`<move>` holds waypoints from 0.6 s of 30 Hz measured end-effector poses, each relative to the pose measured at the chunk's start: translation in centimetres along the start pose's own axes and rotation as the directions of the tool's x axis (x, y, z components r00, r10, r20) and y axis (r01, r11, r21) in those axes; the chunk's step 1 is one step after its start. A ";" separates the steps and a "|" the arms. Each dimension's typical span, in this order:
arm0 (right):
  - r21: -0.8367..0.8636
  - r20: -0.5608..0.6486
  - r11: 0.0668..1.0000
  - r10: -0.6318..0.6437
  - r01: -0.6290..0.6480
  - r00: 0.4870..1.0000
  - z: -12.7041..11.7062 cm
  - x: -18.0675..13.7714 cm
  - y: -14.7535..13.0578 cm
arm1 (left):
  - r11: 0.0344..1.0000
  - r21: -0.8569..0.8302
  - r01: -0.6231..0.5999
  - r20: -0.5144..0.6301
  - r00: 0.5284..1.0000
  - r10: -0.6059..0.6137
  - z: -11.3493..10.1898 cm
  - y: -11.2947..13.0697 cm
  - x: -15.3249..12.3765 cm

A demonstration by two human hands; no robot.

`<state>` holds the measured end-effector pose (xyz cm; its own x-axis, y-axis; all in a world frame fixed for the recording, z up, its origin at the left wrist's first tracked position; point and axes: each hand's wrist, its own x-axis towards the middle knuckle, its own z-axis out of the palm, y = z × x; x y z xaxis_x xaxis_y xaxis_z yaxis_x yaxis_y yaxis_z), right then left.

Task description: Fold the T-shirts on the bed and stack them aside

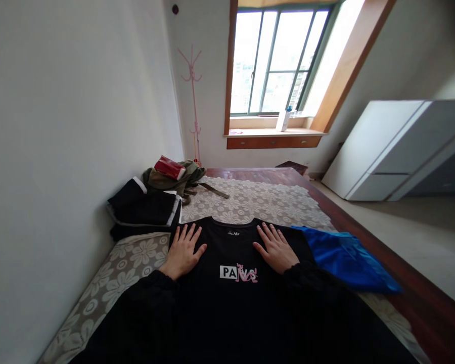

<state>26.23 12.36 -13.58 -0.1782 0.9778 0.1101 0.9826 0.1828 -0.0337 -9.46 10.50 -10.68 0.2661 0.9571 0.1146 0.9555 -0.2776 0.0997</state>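
- Along the middle of the desk (258,175), over its patterned cloth (227,205), a black T-shirt (233,247) lies front up, its collar (233,224) toward the far edge.
- Left hand (184,253): palm down on the shirt's left shoulder, fingers slightly spread; the grip is apart, clamped on nothing.
- Right hand (276,248): likewise flat on the right shoulder, fingers apart, pinching no fabric.
- Done, as far as shows: the upper part is spread and looks fairly smooth, with the chest print (238,273) facing up.
- Not done: no fold shows across the chest. The lower part merges with the wearer's dark sleeves, so I cannot tell how flat it lies.
- Toward the right edge, blue fabric (351,260) sits just beside the shirt, loosely laid.
- By the left edge, dark garments with white trim (147,210) are piled; beyond them, near the far left corner, a green bag (195,174) carries a red packet (169,167).
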 end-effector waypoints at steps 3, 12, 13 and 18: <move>0.012 -0.005 1.000 -0.002 0.002 1.000 0.0 0.0 0.0 | 1.000 -0.011 -0.001 -0.006 1.000 0.001 -0.2 0.2 -0.1; 0.048 -0.017 0.999 0.009 -0.008 1.000 0.0 0.0 -0.1 | 1.000 -0.013 0.001 0.003 1.000 0.000 -0.4 0.3 0.0; 0.057 -0.025 0.998 0.009 -0.007 1.000 0.1 0.0 -0.1 | 1.000 -0.013 0.004 0.004 1.000 -0.004 -0.4 0.3 0.0; 0.091 -0.038 0.996 0.006 -0.003 0.999 0.3 0.0 0.1 | 1.000 -0.028 0.003 -0.001 1.000 -0.003 -0.1 0.1 0.0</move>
<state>26.29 12.44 -13.89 -0.1700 0.9743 0.1480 0.9741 0.1888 -0.1243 -9.40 10.43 -10.54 0.2629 0.9579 0.1153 0.9524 -0.2768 0.1280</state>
